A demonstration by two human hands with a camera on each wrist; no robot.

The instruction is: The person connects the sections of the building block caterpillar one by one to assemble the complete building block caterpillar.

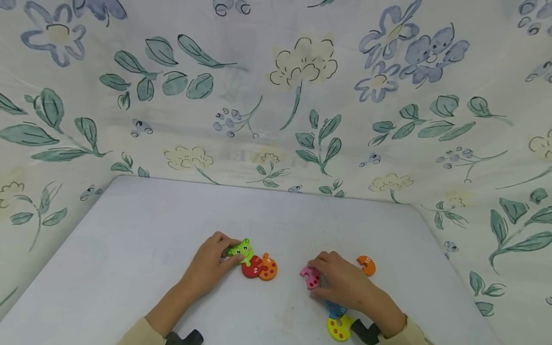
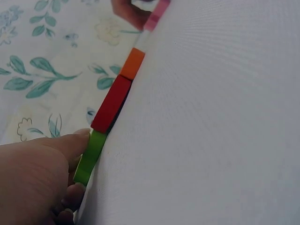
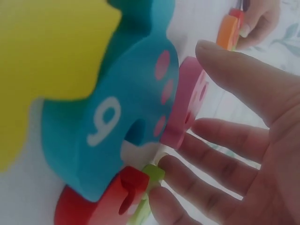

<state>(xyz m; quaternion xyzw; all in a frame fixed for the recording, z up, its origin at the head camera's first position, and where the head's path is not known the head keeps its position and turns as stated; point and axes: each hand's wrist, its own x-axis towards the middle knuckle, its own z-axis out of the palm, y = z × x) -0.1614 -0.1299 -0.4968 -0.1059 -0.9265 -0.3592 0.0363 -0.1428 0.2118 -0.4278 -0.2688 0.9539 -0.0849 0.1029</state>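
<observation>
My left hand [image 1: 209,263] pinches a green puzzle piece [image 1: 242,250] with a smiling animal face between thumb and fingers. Against that piece lies a red one [image 1: 252,267] marked 2, followed by an orange spotted piece [image 1: 268,268]; in the left wrist view the three form a row. To the right, my right hand [image 1: 345,282] holds a pink spotted puzzle piece [image 1: 311,277] at its edges, thumb on the near side and fingers on the far side. A blue piece [image 3: 129,108] marked 9 lies beside that hand, partly hidden by it in the head view.
A yellow spotted piece [image 1: 338,329] adjoins the blue one near the right wrist. Beyond the right hand lies an orange piece [image 1: 366,265] marked 10. Red [image 3: 117,197] and light green [image 3: 153,174] pieces show low in the right wrist view. Floral cloth [image 1: 276,96] borders the white tabletop [image 1: 172,211].
</observation>
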